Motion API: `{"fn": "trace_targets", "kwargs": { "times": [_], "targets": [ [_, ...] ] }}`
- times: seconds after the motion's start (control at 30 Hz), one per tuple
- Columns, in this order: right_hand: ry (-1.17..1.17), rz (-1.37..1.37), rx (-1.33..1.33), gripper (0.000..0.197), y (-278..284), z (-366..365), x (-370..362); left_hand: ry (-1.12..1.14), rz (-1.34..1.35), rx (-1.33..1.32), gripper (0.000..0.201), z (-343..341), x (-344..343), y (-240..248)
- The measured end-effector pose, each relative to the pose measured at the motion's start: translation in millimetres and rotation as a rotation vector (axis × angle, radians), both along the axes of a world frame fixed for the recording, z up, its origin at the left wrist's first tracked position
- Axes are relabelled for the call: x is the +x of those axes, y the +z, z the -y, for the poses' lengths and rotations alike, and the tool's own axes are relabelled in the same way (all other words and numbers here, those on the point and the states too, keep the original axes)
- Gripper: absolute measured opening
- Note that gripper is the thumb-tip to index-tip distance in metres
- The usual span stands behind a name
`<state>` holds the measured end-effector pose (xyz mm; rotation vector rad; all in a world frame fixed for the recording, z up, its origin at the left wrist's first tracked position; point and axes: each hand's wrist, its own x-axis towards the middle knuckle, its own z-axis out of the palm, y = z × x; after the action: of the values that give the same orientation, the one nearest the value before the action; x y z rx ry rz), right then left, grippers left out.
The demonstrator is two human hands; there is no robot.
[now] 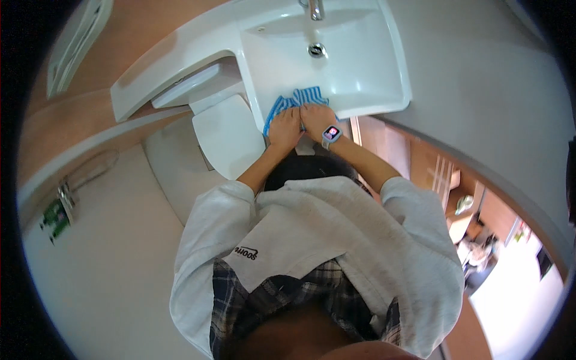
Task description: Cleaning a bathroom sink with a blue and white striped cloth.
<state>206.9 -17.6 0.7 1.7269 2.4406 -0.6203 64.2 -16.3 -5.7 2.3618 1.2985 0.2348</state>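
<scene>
A blue-and-white striped cloth [311, 94] lies over the front rim of the white sink [366, 108], partly hanging toward me. Side by side on it are my left hand [285, 125] and my right hand [317, 119], both with fingers curled round the cloth. The fingertips are mostly hidden beneath the hands and fabric. A watch [331, 134] with a lit screen sits on my right wrist.
Beyond the hands are the drain [317, 50] and a chrome faucet [316, 9]. Left of the sink stands a toilet with its white lid [228, 135] down. A shower fitting [65, 195] is on the far left wall. To the right, a doorway opens onto a cluttered room.
</scene>
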Motion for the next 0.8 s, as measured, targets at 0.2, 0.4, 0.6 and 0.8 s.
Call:
{"fn": "trace_targets", "kwargs": {
  "times": [0.2, 0.4, 0.6, 0.8],
  "targets": [
    [-0.05, -0.019, 0.072, 0.035, -5, 2, 1, 0.017, -0.102, -0.086, 0.059, -3, 2, -7],
    [0.011, 0.0, 0.062, 0.028, -9, 1, 3, 0.058, -0.123, -0.039, 0.056, -2, 3, -5],
    [0.038, -0.129, 0.281, 0.038, 0, 12, 18, 0.209, -0.182, 0.102, 0.05, 9, 6, -10],
    [0.025, -0.226, 0.491, 0.038, -12, 23, 52, 0.25, -0.122, 0.252, 0.04, 26, 11, -6]
  ]
}}
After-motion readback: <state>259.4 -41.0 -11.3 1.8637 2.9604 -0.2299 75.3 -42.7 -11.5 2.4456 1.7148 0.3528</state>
